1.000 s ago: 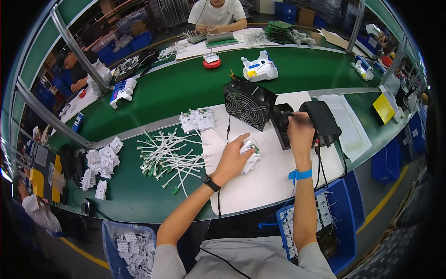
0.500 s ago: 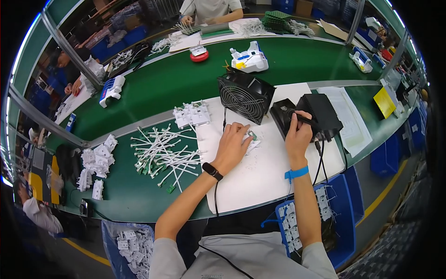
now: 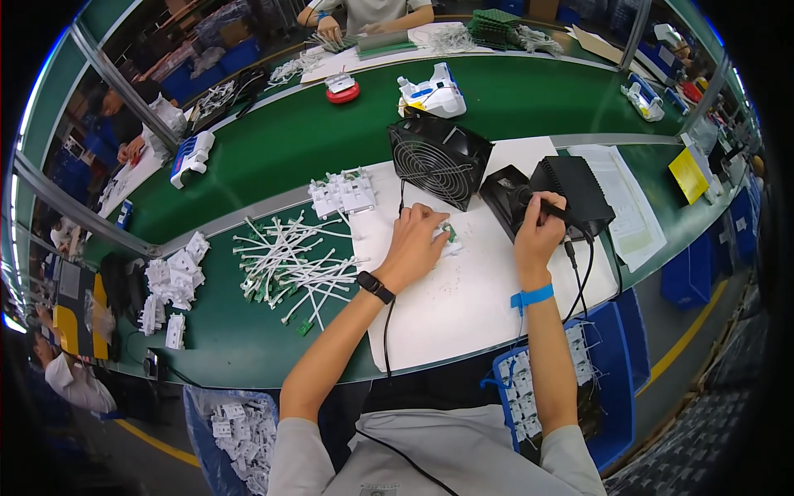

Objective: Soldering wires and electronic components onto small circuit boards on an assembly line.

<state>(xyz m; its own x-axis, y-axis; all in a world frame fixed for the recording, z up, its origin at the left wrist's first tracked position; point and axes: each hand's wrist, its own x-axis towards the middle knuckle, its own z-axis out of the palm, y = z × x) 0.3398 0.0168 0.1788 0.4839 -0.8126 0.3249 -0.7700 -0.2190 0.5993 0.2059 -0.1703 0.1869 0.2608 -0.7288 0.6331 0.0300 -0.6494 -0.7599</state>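
My left hand (image 3: 415,240), with a black band at its wrist, rests on the white board. Its curled fingers hold a small white plastic part with a green circuit board (image 3: 447,237), which they partly cover. My right hand (image 3: 540,231), wearing a blue wrist strap, grips a black soldering iron (image 3: 556,212) by its handle. The iron's front end is at the black iron stand (image 3: 506,195), where the tip cannot be seen. Right behind the stand is a black soldering station (image 3: 572,192). A black fan with a wire grille (image 3: 437,162) stands beyond my left hand.
White cables with green boards (image 3: 289,260) lie heaped to the left. White plastic parts (image 3: 343,193) sit by the board, with more (image 3: 175,277) farther left. Blue bins (image 3: 616,372) hang below the bench edge. Across the green conveyor (image 3: 306,132), a co-worker's hand (image 3: 329,29) handles cables.
The white housings and the red item on the conveyor have shifted left. My right hand has moved slightly right with the soldering iron. My left hand keeps its hold, slightly higher in view.
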